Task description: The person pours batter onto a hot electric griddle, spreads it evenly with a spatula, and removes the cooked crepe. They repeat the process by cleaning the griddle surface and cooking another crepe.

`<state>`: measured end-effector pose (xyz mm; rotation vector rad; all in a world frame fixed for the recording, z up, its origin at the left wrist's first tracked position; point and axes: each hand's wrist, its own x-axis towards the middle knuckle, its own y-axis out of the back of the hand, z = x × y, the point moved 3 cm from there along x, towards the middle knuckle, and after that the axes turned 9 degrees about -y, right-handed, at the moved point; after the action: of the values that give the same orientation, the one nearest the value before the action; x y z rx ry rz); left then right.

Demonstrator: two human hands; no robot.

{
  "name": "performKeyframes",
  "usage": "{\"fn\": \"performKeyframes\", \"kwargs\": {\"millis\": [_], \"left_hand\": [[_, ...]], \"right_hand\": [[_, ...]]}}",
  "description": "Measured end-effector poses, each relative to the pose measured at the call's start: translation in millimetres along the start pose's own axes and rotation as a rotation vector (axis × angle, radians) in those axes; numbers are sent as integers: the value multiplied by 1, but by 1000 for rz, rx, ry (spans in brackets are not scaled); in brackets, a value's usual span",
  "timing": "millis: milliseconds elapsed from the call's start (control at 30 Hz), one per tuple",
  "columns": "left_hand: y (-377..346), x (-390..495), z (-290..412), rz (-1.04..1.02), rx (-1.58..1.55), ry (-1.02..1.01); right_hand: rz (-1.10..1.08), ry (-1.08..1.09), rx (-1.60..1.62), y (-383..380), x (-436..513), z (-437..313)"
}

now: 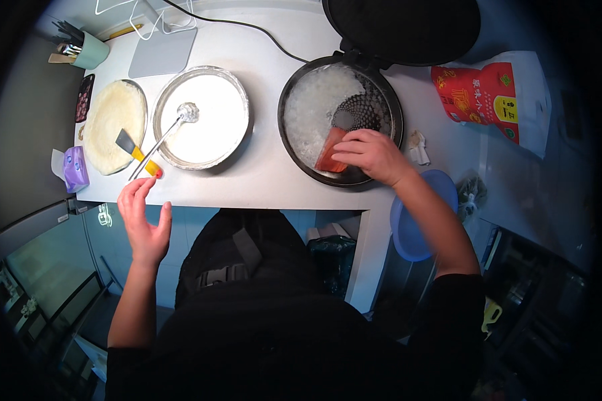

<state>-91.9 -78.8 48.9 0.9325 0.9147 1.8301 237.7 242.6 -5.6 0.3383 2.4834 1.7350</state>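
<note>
My right hand [373, 153] grips a reddish-brown scraper [329, 153] against the plate of a round black electric griddle [287, 145]. Whitish, translucent batter [313, 97] covers the left and upper parts of the plate; bare textured surface shows in the middle and right. My left hand [143, 215] is raised at the counter's front edge, fingers apart, holding nothing. Its fingertips are close to the red end of a yellow-handled spatula [145, 159]; whether they touch is unclear. A metal ladle [187, 112] rests in a bowl [160, 145] of white batter [213, 118].
Pale flatbreads [113, 123] lie on a round plate at left, the spatula blade on them. Nearby are a purple tissue pack [75, 169] and a utensil cup [91, 52]. The griddle lid [406, 30] stands raised behind. A red-and-white bag [486, 97] and blue basin [411, 235] are at right.
</note>
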Motion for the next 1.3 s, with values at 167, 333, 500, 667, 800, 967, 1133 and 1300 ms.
{"fn": "performKeyframes", "kwargs": {"millis": [167,333,500,667,800,967,1133,1300], "left_hand": [[0,1,2,-8,15,-11],[-1,-2,2,-13,6,6],[-5,3,6,-30,2,-18],[-2,7,5,-31,24,-22],[-5,8,5,-43,26,-30],[-5,14,5,-33,15,-46],[-7,20,5,-11,-22,-58],[-12,24,7,-3,-83,-43]], "right_hand": [[-31,39,-38,8,-21,14],[-56,-29,-68,26,-33,34],[-38,45,8,2,-20,18],[-66,3,-28,13,-43,32],[-71,-44,-88,31,-53,49],[30,-339,-93,46,-66,53],[218,-906,271,13,-91,42],[180,-1155,521,-42,-87,37]]}}
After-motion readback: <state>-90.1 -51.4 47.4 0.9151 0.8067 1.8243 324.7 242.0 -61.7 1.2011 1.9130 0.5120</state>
